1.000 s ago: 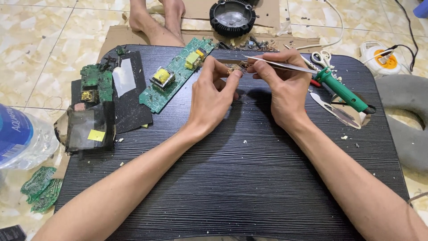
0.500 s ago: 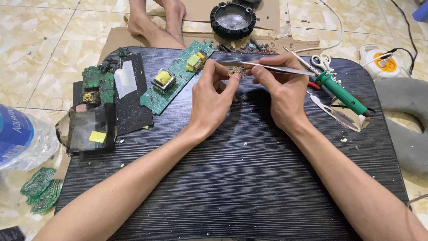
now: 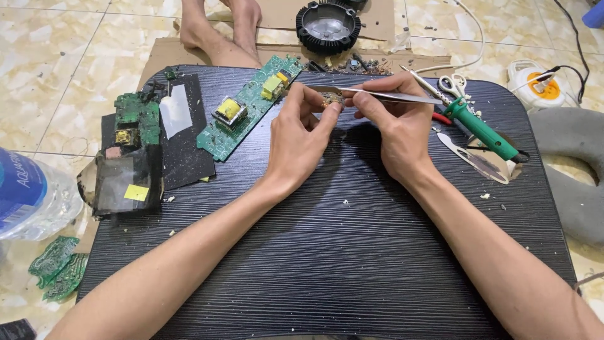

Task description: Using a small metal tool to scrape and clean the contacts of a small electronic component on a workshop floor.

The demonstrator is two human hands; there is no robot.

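My left hand (image 3: 301, 135) pinches a small brownish electronic part (image 3: 331, 99) between thumb and fingertips, above the far middle of the black ribbed table (image 3: 327, 252). My right hand (image 3: 396, 126) grips metal tweezers (image 3: 393, 96), whose tips touch that small part. A long green circuit board (image 3: 245, 107) with yellow components lies just left of my left hand. A green-handled soldering iron (image 3: 478, 129) rests to the right of my right hand.
Black sheets and a smaller green board (image 3: 135, 119) lie at the table's left. Scissors (image 3: 452, 83), a knife blade (image 3: 472, 158), a round black heat sink (image 3: 327, 26), a plastic bottle (image 3: 31, 195), a grey cushion (image 3: 576, 164) and someone's bare feet (image 3: 220, 28) surround the table.
Both hands stay together on the small part with only slight shifts of the fingers and tweezers. Nothing else has moved.
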